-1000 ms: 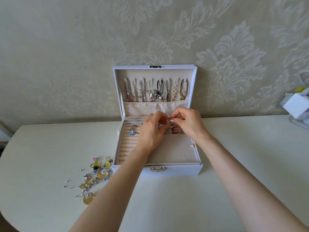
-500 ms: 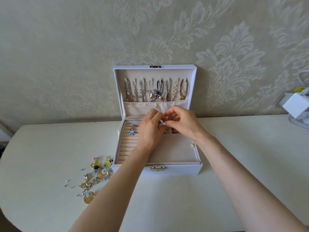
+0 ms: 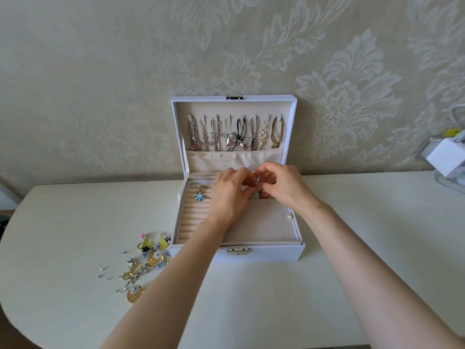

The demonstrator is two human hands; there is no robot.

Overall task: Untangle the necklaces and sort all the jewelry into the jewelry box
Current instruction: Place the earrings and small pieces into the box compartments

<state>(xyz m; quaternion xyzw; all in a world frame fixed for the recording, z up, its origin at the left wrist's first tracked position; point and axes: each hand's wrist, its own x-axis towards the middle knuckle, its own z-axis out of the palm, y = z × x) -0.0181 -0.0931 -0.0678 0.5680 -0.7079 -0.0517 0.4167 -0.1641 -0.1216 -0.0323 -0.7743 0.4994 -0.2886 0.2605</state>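
Now | step: sorting | pinching small piece (image 3: pixel 256 182) in narrow left grip (image 3: pixel 230 197) and right grip (image 3: pixel 285 190) over jewelry box (image 3: pixel 271 253), 12 o'clock end | loose jewelry (image 3: pixel 151 258) at box's 8 o'clock | next, likely: seat it gently, fetch more

Both bare forearms are extended forward from the lower edge of the view and angled inward, so that the two grips are held together at the middle. The left grip (image 3: pixel 227 195) is seen from the back with the wrist straight, and its fingers (image 3: pixel 245 178) are curled toward the right. The right grip (image 3: pixel 286 188) is held slightly higher with the wrist bent a little inward. Its fingers (image 3: pixel 264 172) are arched and curled downward, with the thumb tucked beneath. The fingertips of both grips are set touching, or very nearly touching, in a pinching pose. Whether anything is pinched between them cannot be made out, since the tips are hidden by the knuckles.
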